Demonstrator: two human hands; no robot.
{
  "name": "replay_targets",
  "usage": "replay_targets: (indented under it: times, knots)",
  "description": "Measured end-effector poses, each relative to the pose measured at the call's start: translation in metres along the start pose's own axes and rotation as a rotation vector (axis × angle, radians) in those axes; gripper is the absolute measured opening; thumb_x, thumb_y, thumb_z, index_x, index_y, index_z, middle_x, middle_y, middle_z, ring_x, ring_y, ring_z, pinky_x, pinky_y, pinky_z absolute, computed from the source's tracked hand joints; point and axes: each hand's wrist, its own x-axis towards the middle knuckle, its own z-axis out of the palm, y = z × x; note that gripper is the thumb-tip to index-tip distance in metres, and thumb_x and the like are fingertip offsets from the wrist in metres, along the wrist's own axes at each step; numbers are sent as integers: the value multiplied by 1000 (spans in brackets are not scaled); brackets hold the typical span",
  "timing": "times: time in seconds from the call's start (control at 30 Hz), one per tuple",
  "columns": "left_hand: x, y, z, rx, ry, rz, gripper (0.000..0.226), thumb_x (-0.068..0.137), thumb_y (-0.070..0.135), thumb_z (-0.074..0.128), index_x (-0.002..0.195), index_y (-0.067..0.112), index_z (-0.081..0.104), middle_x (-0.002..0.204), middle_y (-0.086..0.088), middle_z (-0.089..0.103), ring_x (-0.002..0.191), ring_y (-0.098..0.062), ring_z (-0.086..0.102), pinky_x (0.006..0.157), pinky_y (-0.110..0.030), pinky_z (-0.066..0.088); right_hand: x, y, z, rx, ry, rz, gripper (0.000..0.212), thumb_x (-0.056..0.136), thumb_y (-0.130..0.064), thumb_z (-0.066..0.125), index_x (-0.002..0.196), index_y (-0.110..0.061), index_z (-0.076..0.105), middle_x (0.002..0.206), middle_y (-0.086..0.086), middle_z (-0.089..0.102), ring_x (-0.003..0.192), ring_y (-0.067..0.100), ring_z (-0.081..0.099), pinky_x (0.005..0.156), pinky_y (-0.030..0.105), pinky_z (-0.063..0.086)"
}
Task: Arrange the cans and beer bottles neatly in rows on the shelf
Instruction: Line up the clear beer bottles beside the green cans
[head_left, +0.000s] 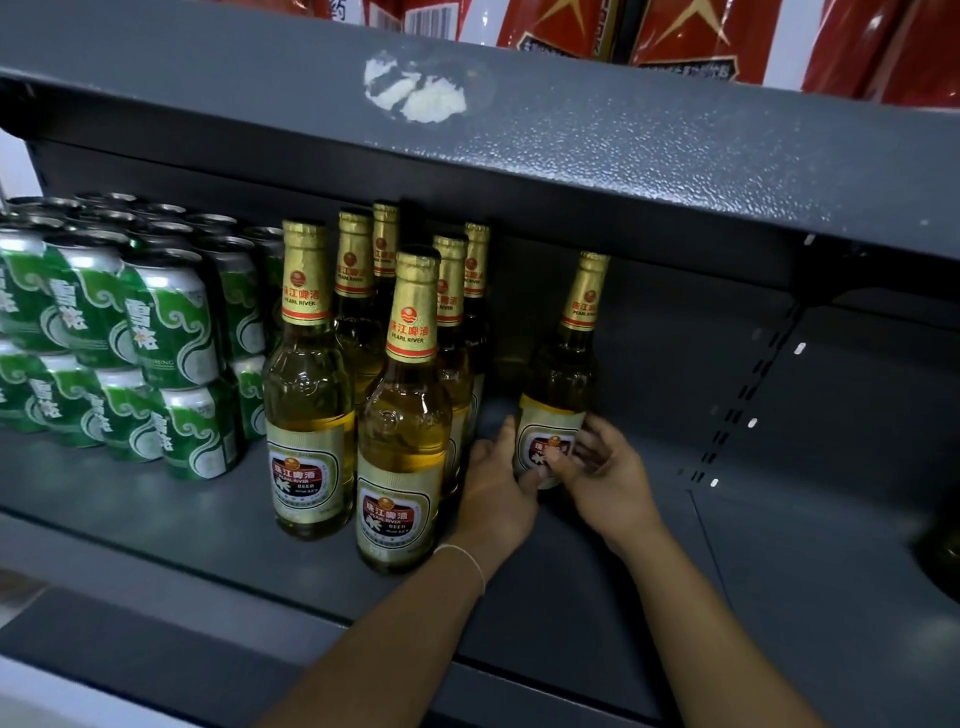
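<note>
Forearms: both arms of the person reach in from the bottom edge toward the shelf; a thin white band sits on the left wrist.
Cans: the green cans stand at the far left of the shelf, stacked in two layers, in rows that go back into the shadow. They touch each other.
Bottle group: just right of the cans stand the beer bottles, upright, with gold foil necks and red and gold labels. I count seven of them, in two rows from front to back. The front bottle of the right row stands nearer the shelf edge than the front bottle of the left row.
Left hand: the left hand is beside the right bottle row and its fingers are wrapped on the left side of the single bottle, low at the label.
Single bottle: it stands upright and apart from the group, deeper on the shelf, with a gap between it and the right row.
Right hand: the right hand grasps the same bottle from the right side, thumb on the front of the label.
Upper shelf: the grey board above carries red packages.
</note>
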Motion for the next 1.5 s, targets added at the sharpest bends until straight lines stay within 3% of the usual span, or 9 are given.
replay_targets:
  times: [0.13, 0.23, 0.33, 0.47, 0.7, 0.77, 0.93, 1.37, 1.5]
  knots:
    - [1, 0, 1, -73, 43, -58, 83, 88, 21, 66, 153, 20, 13, 143, -3, 44, 133, -18, 41, 109, -27, 31, 6, 4, 7, -20, 67, -12, 46, 79, -5, 79, 122, -8, 61, 104, 2, 73, 97, 12, 70, 90, 38, 58]
    - [-1, -1, 0, -125, 66, -59, 64, 81, 4, 65, 138, 19, 39, 124, 1, 60, 118, -16, 55, 96, -20, 40, 9, 2, 16, -33, 109, -19, 53, 76, -12, 83, 123, -6, 59, 101, 1, 71, 92, 11, 70, 83, 30, 59]
    - [-1, -2, -2, -141, 58, -29, 53, 76, 4, 60, 124, 25, 51, 118, 2, 60, 111, -14, 57, 99, -32, 47, 12, 1, 21, -45, 133, -29, 55, 75, -14, 84, 122, -5, 59, 100, 0, 70, 90, 10, 69, 82, 29, 59]
    - [-2, -3, -1, -142, 2, -26, 65, 76, 8, 53, 136, 29, 43, 130, 0, 51, 121, -16, 51, 106, -38, 43, 17, 3, 24, -56, 144, -28, 55, 77, -14, 83, 125, -4, 57, 100, -2, 69, 92, 12, 68, 87, 34, 58]
    - [-5, 3, -4, -147, -29, -24, 69, 81, 2, 54, 144, 24, 37, 135, 2, 45, 126, -14, 45, 106, -24, 35, 19, 8, 26, -99, 152, -79, 57, 81, -17, 79, 131, -5, 54, 111, 2, 70, 98, 11, 68, 91, 29, 55]
    - [-4, 4, -3, -148, -23, -16, 66, 79, 3, 54, 140, 25, 41, 131, 1, 50, 123, -14, 48, 103, -24, 37, 20, 10, 26, -90, 153, -81, 57, 80, -18, 80, 131, -6, 55, 113, 4, 71, 100, 11, 68, 92, 30, 56]
    - [-6, 8, -7, -174, 13, -2, 52, 79, 0, 55, 126, 23, 49, 109, 10, 50, 104, -6, 48, 87, -15, 32, 20, 11, 27, -69, 134, -97, 54, 82, -13, 78, 131, -6, 55, 111, 1, 71, 95, 4, 67, 82, 15, 54]
    - [-7, 7, -8, -176, 33, -3, 58, 78, 0, 56, 131, 25, 48, 123, 4, 54, 114, -8, 48, 93, -18, 33, 19, 10, 30, -65, 125, -83, 52, 81, -12, 78, 129, -5, 56, 107, 1, 73, 97, 9, 70, 92, 35, 56]
    - [-6, 5, -8, -167, 29, 0, 60, 78, 0, 55, 132, 25, 47, 124, 1, 55, 118, -14, 50, 97, -20, 36, 17, 7, 29, -64, 118, -77, 52, 82, -11, 77, 129, -7, 55, 105, -2, 69, 95, 7, 67, 92, 30, 55]
